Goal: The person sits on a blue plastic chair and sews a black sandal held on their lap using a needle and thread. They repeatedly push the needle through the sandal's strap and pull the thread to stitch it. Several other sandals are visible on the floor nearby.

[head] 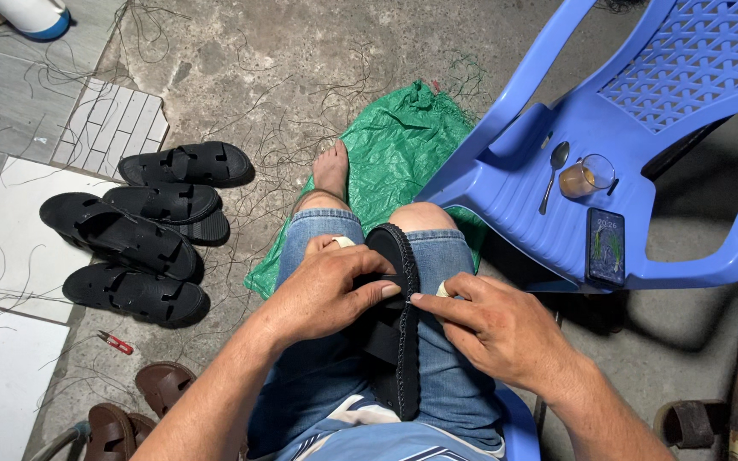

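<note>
Fingers of the left hand are clamped on the black sandal; right hand fingers are pinched together beside its stiff, light sole edge.

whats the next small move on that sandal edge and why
Probably draw the right hand away to pull the stitch tight: its fingertips pinch right at the rim of the black sandal, which stands on edge between the knees, while the left hand steadies it from the side. The needle or thread is too fine to see.
</note>
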